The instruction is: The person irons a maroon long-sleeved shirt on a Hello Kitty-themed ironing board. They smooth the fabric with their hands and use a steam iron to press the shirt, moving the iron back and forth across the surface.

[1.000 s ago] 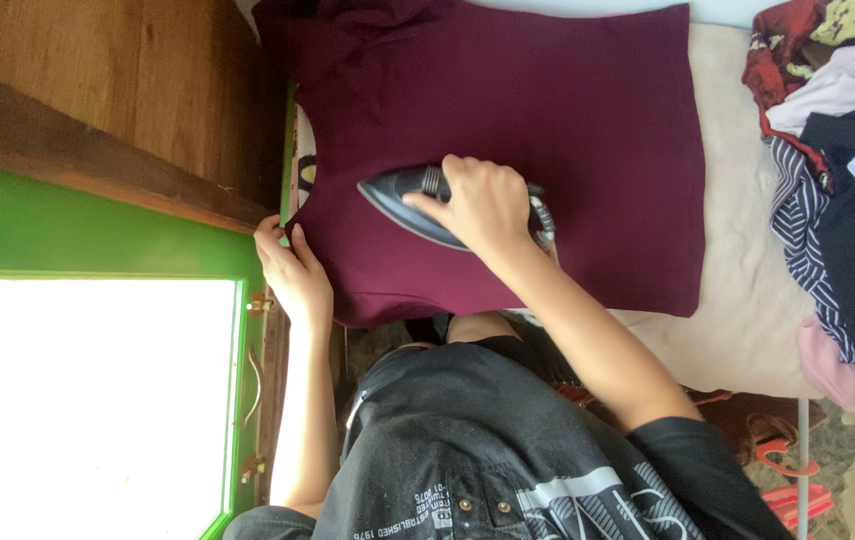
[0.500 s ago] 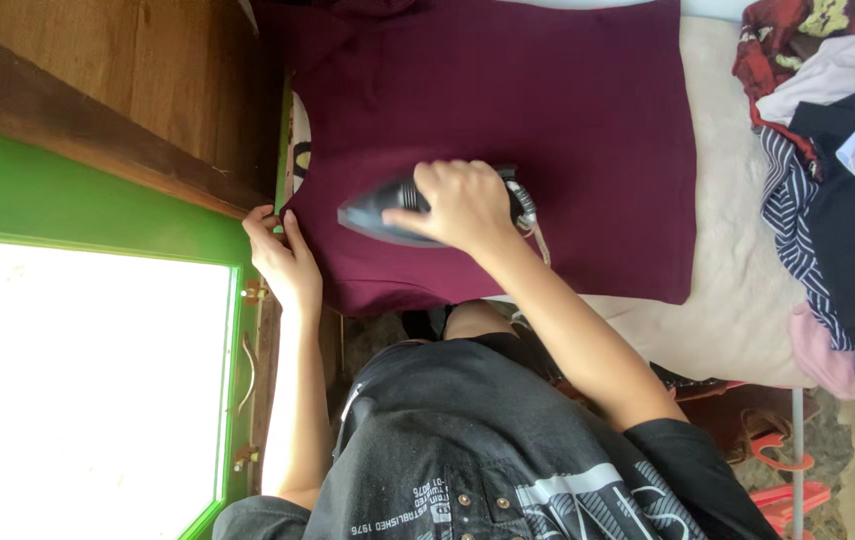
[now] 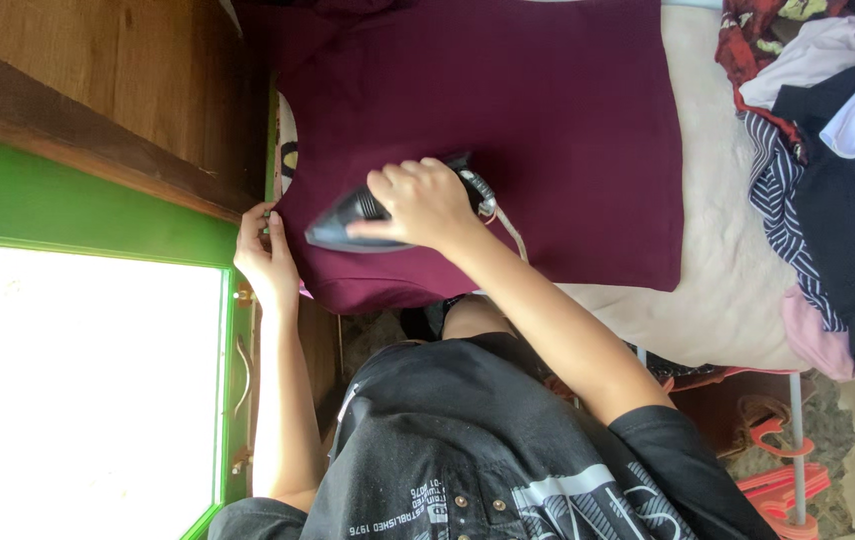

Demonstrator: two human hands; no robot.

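Note:
A dark maroon shirt (image 3: 558, 120) lies flat on a cream padded ironing surface (image 3: 738, 290). My right hand (image 3: 423, 205) grips the handle of a black clothes iron (image 3: 333, 230), which rests on the shirt near its left edge, tip pointing left. The iron's cord (image 3: 510, 228) trails off behind my wrist. My left hand (image 3: 266, 255) pinches the shirt's left edge at the end of the board, just beside the iron's tip.
A pile of mixed clothes (image 3: 828, 150) sits on the right end of the surface. A wooden wall (image 3: 98, 90) and a green-framed bright window (image 3: 78, 380) are on the left. Red hangers (image 3: 778, 470) lie at lower right.
My right hand has slid the iron leftward across the shirt toward my left hand. My left hand has kept its hold on the shirt's edge.

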